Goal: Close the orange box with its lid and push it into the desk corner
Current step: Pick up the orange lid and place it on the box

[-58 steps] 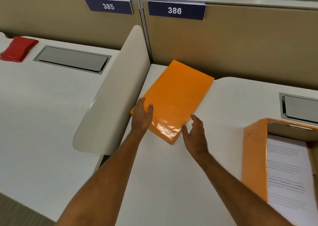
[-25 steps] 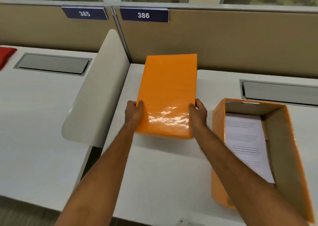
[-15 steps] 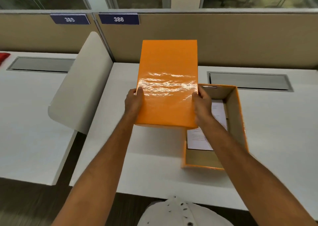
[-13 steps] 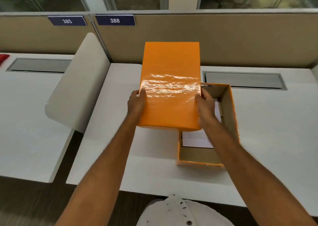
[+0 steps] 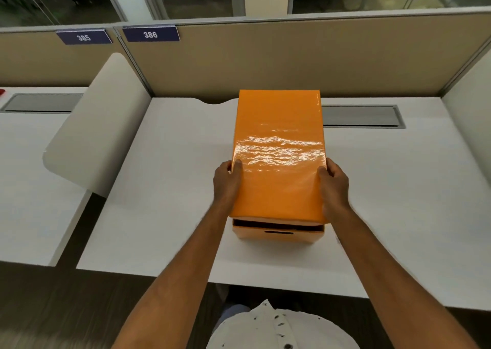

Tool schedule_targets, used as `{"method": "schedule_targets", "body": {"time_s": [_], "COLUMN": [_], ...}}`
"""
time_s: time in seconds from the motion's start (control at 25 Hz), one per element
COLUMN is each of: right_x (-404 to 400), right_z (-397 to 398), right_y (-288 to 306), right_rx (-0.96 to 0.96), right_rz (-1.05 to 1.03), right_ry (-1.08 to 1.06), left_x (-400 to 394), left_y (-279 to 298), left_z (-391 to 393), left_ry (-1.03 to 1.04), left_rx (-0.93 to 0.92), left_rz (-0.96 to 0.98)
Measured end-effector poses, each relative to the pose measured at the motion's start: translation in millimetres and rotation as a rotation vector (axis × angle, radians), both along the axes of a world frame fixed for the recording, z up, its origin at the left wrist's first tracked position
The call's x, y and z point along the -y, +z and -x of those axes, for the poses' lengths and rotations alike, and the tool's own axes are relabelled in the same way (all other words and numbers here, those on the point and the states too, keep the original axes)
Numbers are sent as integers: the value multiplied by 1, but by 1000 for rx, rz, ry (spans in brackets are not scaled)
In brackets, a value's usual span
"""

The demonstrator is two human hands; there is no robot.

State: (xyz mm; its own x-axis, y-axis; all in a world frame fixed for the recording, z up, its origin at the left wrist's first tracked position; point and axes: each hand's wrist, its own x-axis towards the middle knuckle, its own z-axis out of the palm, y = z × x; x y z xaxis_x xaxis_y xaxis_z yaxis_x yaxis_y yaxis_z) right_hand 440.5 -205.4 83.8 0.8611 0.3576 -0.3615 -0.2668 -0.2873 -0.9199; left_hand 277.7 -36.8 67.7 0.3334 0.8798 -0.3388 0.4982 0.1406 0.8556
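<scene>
We are holding the lid over the orange box near the middle of the desk, our left hand gripping its left edge and our right hand its right edge. At the near end a dark gap is showing, so the lid is not yet seated. Pressing it down and pushing into the corner are remaining. The lid is hiding the box's contents and far end.

- I see the lid glossy orange, film-smooth, with rippled glare.
- The box below looks matt orange card.
- The table reads smooth, matt white laminate.
- The partition looks like tan woven cloth.
</scene>
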Motion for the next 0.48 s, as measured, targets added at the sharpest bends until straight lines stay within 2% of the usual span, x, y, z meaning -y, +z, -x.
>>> {"method": "schedule_targets", "body": {"time_s": [0.48], "right_x": [21], "right_z": [4], "right_y": [-55], "right_rx": [-4], "right_rz": [185], "right_ry": [31], "left_x": [33], "left_y": [-36], "left_z": [11], "left_ry": [42], "left_rx": [-78], "left_rz": [55]}}
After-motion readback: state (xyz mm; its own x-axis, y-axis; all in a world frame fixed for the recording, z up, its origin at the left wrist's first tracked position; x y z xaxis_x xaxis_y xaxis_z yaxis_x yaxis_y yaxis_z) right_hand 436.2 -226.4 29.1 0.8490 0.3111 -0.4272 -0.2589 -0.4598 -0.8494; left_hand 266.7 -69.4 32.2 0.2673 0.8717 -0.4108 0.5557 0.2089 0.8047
